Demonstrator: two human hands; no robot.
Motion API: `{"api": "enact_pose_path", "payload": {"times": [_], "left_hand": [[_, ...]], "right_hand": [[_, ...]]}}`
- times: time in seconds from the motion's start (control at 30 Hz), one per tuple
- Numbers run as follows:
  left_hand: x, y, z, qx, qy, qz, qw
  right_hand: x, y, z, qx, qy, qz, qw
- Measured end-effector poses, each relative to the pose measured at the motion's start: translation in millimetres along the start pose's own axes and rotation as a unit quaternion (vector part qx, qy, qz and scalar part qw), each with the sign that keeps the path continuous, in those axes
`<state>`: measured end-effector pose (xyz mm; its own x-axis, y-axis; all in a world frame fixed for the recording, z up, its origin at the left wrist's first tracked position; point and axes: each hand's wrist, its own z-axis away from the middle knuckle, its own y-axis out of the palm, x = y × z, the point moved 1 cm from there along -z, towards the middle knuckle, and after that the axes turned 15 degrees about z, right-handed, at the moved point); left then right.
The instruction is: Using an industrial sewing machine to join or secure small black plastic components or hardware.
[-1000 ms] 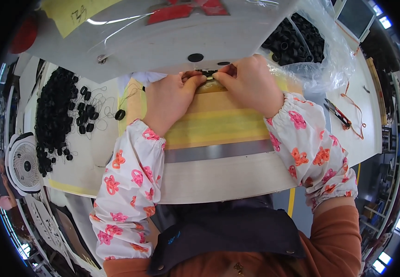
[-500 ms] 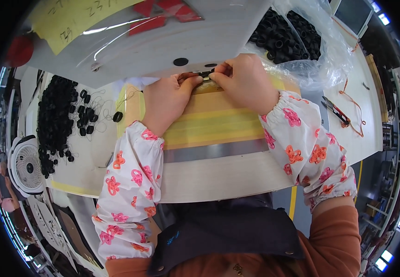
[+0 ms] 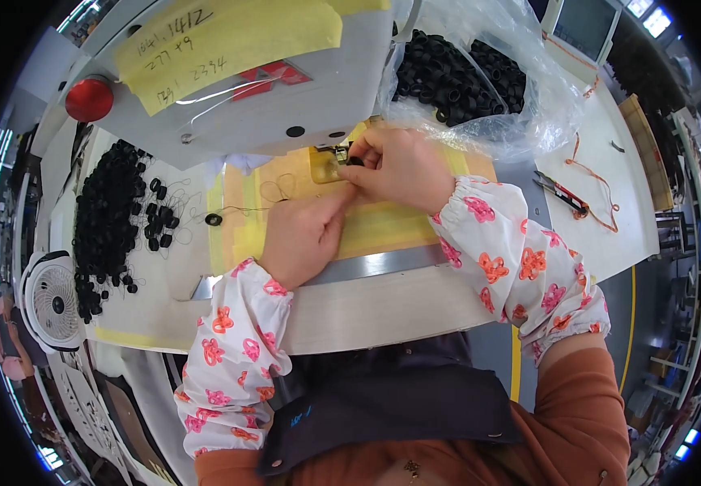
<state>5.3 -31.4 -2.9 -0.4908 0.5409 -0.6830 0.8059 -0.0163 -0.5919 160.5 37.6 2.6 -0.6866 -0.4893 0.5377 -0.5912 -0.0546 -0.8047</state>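
The fingers of my right hand [image 3: 405, 166] are closed on a small black ring [image 3: 355, 161], right beside the metal presser foot [image 3: 338, 151] of a grey sewing machine [image 3: 229, 105]. My left hand [image 3: 302, 235] is lower and nearer to me, closed, with its fingertips meeting the underside of my right hand; what they pinch, if anything, is hidden. Another black ring [image 3: 214, 219] lies left of my left hand, and a thin dark thread runs from it toward that hand. Beneath both hands spreads a sewing bed covered with yellow tape [image 3: 367, 215].
A pile of black rings [image 3: 108, 219] with loose threads covers the left of the table. At the back right, a clear plastic bag [image 3: 545, 121] holds more rings. A cutter knife [image 3: 561, 194] and an orange cord [image 3: 609, 202] lie right. A white fan [image 3: 55, 304] stands far left.
My left hand has come away from the presser foot, down toward me. My right hand stays by the foot, where a black ring now shows in its fingers. The view has shifted.
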Motion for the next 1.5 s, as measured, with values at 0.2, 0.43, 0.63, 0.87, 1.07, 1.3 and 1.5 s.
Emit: {"api": "enact_pose_path", "payload": {"times": [0.2,0.43,0.63,0.87,1.07,1.3,1.5], "left_hand": [[-4,-7,-5,0.020,-0.038,0.061,0.997],[10,-16,-15,-0.037,-0.080,0.187,0.978],[21,-19,-15,0.004,-0.124,0.110,0.986],[10,-18,-19,-0.016,-0.188,0.182,0.965],[18,-14,-20,-0.040,-0.181,0.102,0.977],[19,-7,-34,-0.049,-0.215,0.055,0.974],[29,-5,-31,-0.092,-0.220,0.121,0.964]], "right_hand": [[-2,-7,1,0.090,0.066,-0.125,0.986],[34,4,30,0.107,-0.154,-0.100,0.977],[22,-15,10,0.132,-0.158,-0.117,0.972],[0,-13,-6,0.252,0.062,-0.286,0.922],[5,-8,-5,0.201,0.081,-0.194,0.957],[-2,3,-2,-0.105,-0.103,-0.024,0.989],[-1,6,-5,-0.108,-0.077,-0.046,0.990]]}}
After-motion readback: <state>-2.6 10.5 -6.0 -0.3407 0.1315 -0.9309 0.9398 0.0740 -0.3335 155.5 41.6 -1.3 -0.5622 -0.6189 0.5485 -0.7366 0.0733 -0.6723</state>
